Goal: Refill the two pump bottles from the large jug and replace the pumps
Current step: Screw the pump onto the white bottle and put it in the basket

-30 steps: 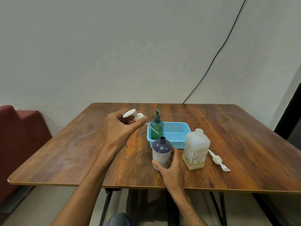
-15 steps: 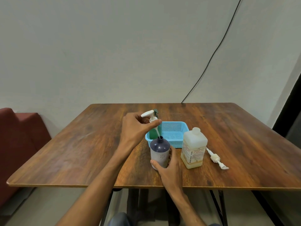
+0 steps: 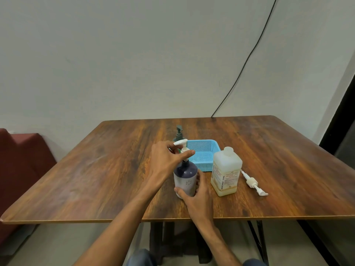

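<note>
The purple pump bottle (image 3: 185,177) stands upright on the wooden worktop (image 3: 96,169), close to its near edge and about midway along it. The right hand (image 3: 197,191) grips the bottle low down, thumb on the left side and fingers curled round the right. The left hand (image 3: 167,156) pinches the white pump (image 3: 181,145) at its collar between thumb and fingers; the pump sits upright in the bottle's neck, nozzle pointing left, though how far it is seated cannot be told. Just right of the bottle stands the large jug (image 3: 225,173), capped, with pale liquid low inside. A second white pump (image 3: 252,183) lies flat beside the jug, towards the right edge. Behind them, nearer the middle, sits a blue basket (image 3: 203,154), with a green pump bottle (image 3: 178,134) at its left end, partly hidden by the left hand.
</note>
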